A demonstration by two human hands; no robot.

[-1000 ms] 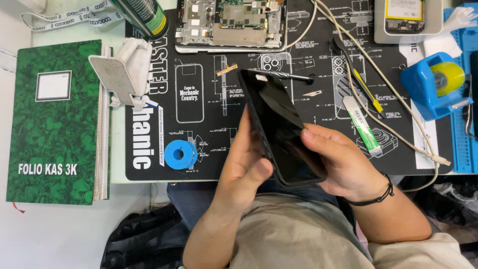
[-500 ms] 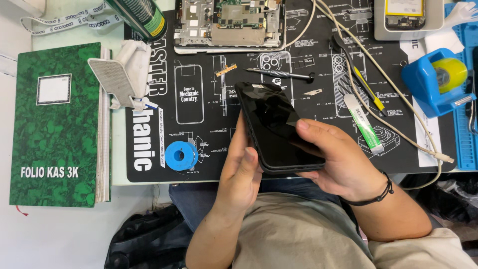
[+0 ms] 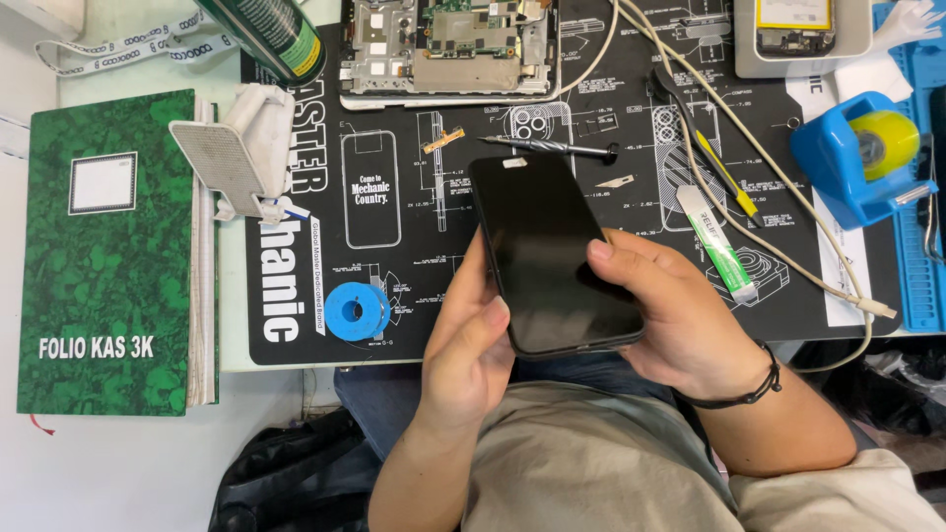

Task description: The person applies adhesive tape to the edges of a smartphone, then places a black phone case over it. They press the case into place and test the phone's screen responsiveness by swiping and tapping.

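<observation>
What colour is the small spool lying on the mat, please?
Bright blue; the spool shows best in the head view.

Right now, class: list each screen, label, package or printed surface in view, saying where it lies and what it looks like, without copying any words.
Phone: dark blank screen, held in left hand and right hand.
Ledger book: far left, green marbled cover, blank white label.
Work mat: black, white diagrams and lettering.
Spray can: top left, green, yellow band.
Tube: right of phone, white and green.
Opened phone: top centre, exposed boards.
</observation>
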